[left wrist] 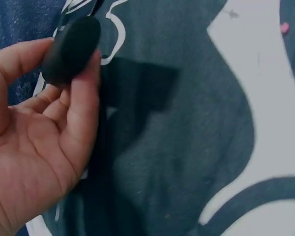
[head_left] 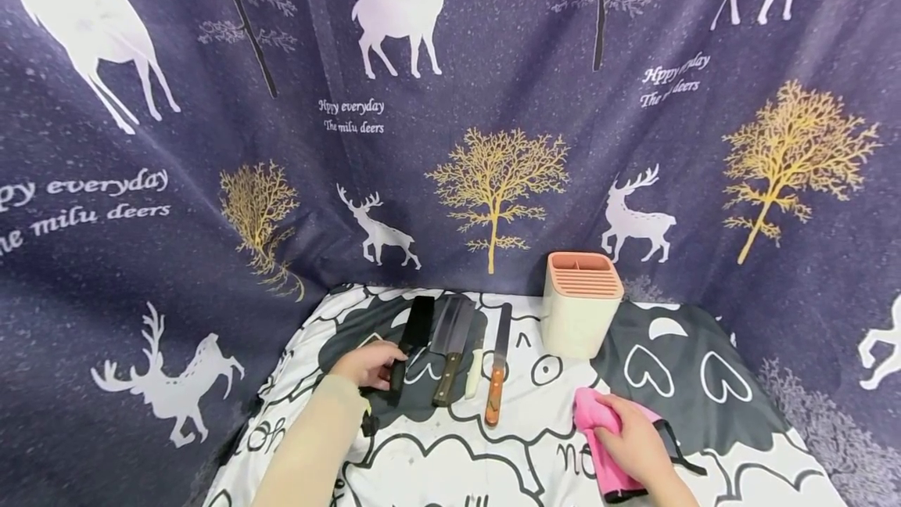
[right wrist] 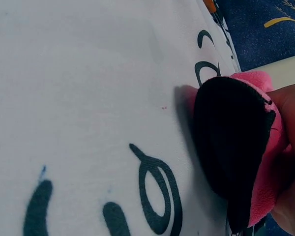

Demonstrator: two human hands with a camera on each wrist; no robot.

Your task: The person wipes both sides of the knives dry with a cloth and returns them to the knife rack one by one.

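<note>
Reaching in from the lower left of the frame, a pale sleeve (head_left: 317, 440) ends in the left hand (head_left: 367, 366), thumb and fingers narrowed round the handle of a black knife (head_left: 418, 327) whose blade points toward the back edge. Just right of it lie a brown-handled cleaver (head_left: 454, 335), a small white-handled knife (head_left: 475, 374) and a longer orange-handled knife (head_left: 497, 374), all with handles toward the lower edge. Farther right, a cream holder (head_left: 580, 323) with a slotted orange top stands upright. At the lower right, the right hand (head_left: 633, 444) has its fingers curled round a bunched pink cloth (head_left: 598, 413) with black edging.

From where I stand, the pinch on that handle looks light; a twist could swing the blade into the cleaver beside it. On the right, the cloth seems too soft to guard fingers should it meet an edge, and a tug on loose bedding might shift the whole row.

Underneath is a rumpled sheet (head_left: 521, 413) printed with black-and-white cartoon shapes and lettering. Behind, a dark bluish hanging (head_left: 486, 37) with white deer and gold trees fills the upper frame.
</note>
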